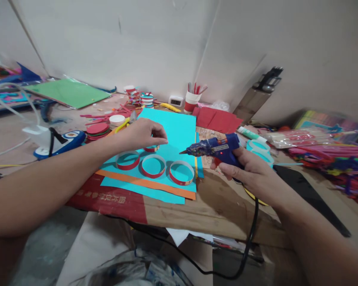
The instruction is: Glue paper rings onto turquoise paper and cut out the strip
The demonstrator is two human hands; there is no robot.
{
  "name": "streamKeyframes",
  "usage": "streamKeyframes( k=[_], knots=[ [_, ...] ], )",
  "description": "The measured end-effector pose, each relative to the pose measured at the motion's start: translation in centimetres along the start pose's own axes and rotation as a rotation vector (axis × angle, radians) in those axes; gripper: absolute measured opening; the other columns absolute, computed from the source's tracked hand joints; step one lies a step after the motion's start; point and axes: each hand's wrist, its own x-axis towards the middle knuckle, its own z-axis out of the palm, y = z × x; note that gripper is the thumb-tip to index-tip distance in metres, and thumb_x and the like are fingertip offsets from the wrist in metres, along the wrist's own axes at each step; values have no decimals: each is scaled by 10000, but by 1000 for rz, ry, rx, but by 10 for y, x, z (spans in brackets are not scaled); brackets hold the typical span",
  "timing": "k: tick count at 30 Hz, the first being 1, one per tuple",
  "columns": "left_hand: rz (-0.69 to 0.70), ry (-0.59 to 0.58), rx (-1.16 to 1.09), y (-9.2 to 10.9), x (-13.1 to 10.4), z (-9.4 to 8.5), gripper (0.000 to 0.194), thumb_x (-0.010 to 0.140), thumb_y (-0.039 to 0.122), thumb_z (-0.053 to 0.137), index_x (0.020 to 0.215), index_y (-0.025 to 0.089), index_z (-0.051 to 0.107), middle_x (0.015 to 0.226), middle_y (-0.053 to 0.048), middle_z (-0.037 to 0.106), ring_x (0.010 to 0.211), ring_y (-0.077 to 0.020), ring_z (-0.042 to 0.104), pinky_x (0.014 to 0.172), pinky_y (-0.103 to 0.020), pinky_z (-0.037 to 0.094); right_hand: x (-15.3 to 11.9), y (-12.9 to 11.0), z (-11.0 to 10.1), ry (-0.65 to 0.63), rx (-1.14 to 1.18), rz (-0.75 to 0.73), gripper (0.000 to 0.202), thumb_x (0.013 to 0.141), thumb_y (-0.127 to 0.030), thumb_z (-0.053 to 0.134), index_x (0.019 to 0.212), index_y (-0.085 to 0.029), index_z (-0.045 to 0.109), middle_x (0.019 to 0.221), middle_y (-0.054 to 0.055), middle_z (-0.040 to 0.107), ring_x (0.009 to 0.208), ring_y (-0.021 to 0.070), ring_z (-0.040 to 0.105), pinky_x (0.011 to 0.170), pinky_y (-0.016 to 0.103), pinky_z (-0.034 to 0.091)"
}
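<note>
My left hand [143,134] rests fingers-down on a small red-and-white paper ring [152,149] on the cyan paper sheet [173,127], pinching its top edge. My right hand [250,172] grips a blue hot glue gun [214,147], its nozzle pointing left toward that ring and a short way from it. Three more red-and-white paper rings [153,166] lie in a row on the cyan sheet, nearer to me. The gun's black cord [250,234] hangs off the table's front edge.
An orange strip [149,184] lies under the cyan sheet on a cardboard board [214,206]. A stack of red discs [97,130], a cup of tools [192,101], red felt pieces [217,119], green sheet [68,92] and packs of coloured sticks [328,155] crowd the back and right.
</note>
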Motion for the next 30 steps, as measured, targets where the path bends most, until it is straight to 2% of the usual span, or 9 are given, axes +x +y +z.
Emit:
streamKeyframes(
  k=[3, 8, 12, 17, 22, 27, 30],
  knots=[
    [75, -39, -19, 13, -6, 5, 165, 830, 341, 710, 838, 192, 781, 794, -12, 762, 718, -147, 660, 662, -249, 442, 0, 1, -5, 20, -14, -28, 485, 880, -569, 664, 1251, -256, 669, 955, 62, 699, 905, 290, 644, 812, 432, 553],
    [122, -105, 9, 25, -15, 11, 173, 852, 366, 709, 830, 210, 779, 855, -11, 760, 801, -163, 673, 719, -263, 445, -1, 1, -14, 78, -8, -3, 487, 860, -589, 675, 1227, -269, 678, 989, 62, 713, 881, 272, 657, 792, 425, 569],
    [138, -98, 57, 39, -26, 15, 353, 855, 537, 709, 890, 192, 775, 927, -51, 753, 883, -210, 670, 766, -309, 468, 0, 2, -15, 116, 4, -3, 528, 849, -581, 688, 1277, -272, 662, 1079, 71, 718, 992, 299, 663, 897, 465, 563],
    [148, -38, 257, 56, -41, 25, 599, 732, 716, 762, 962, 163, 766, 993, -112, 726, 987, -307, 641, 877, -433, 483, 1, 11, -15, 120, 14, -41, 574, 867, -539, 683, 1371, -272, 614, 1234, 75, 693, 1114, 312, 652, 1023, 501, 515],
    [188, -37, 316, 60, -46, 37, 674, 697, 778, 745, 947, 153, 737, 1009, -121, 700, 1019, -335, 605, 901, -490, 471, 0, 17, -19, 102, 13, -53, 556, 888, -500, 676, 1389, -269, 604, 1198, 70, 699, 1075, 301, 659, 991, 489, 533],
    [178, -21, 321, 59, -47, 45, 607, 711, 701, 788, 961, 152, 720, 1015, -114, 693, 1021, -331, 591, 930, -507, 452, 1, 13, -18, 57, 43, -30, 446, 892, -503, 673, 1267, -261, 677, 1095, 50, 733, 970, 283, 676, 883, 447, 579],
    [174, -27, 306, 57, -46, 46, 587, 722, 681, 791, 973, 157, 714, 1031, -120, 694, 1037, -334, 584, 940, -505, 445, 2, 12, -16, 61, 57, -23, 469, 885, -499, 689, 1289, -262, 669, 1159, 51, 734, 1027, 295, 672, 910, 459, 578]
  ],
)
